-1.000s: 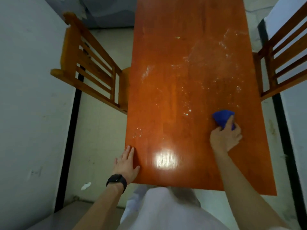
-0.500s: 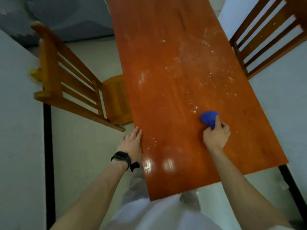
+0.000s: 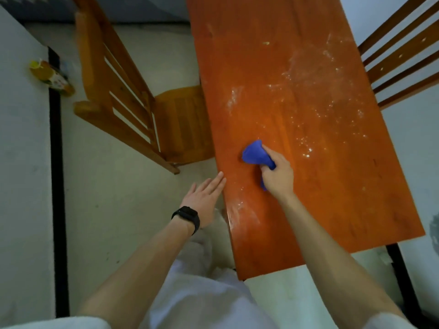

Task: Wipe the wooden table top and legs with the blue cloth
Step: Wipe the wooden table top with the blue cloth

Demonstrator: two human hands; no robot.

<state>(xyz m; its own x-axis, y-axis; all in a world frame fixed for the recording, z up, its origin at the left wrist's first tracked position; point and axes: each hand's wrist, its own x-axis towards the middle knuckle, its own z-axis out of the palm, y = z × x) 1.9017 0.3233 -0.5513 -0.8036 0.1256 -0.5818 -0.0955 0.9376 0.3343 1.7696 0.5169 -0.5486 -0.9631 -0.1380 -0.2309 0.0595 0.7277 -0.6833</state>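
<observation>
now the wooden table (image 3: 320, 186) runs slantwise across the view where a second ago it lay nearly square, so the person has shifted toward its near left corner. the blue cloth (image 3: 255, 154) has crossed the top from the right-hand side to a spot near the left edge, which suggests one sideways stroke over the near part of the surface is about done. pale streaks and specks remain further up the top, thickest toward the far right, with a faint smear close to the near left edge; by that evidence the top is only partly wiped, and the legs, not visible from here, are presumably still to do. a wooden chair (image 3: 133, 110) stands just beside the left edge, its seat partly under the table, and the slats of a second chair (image 3: 399, 58) show at the right. the right hand (image 3: 276, 174) is clenched round the bunched cloth and bears it against the wood. the left hand (image 3: 204, 198) has slid off the corner it was resting on; its fingers are straight and relaxed, the tips at the table's left edge, whether touching cannot be told. a black watch (image 3: 187, 216) sits on that wrist. containers: a small yellow packet (image 3: 51, 77) lies on the floor by the left wall, contents not readable.
</observation>
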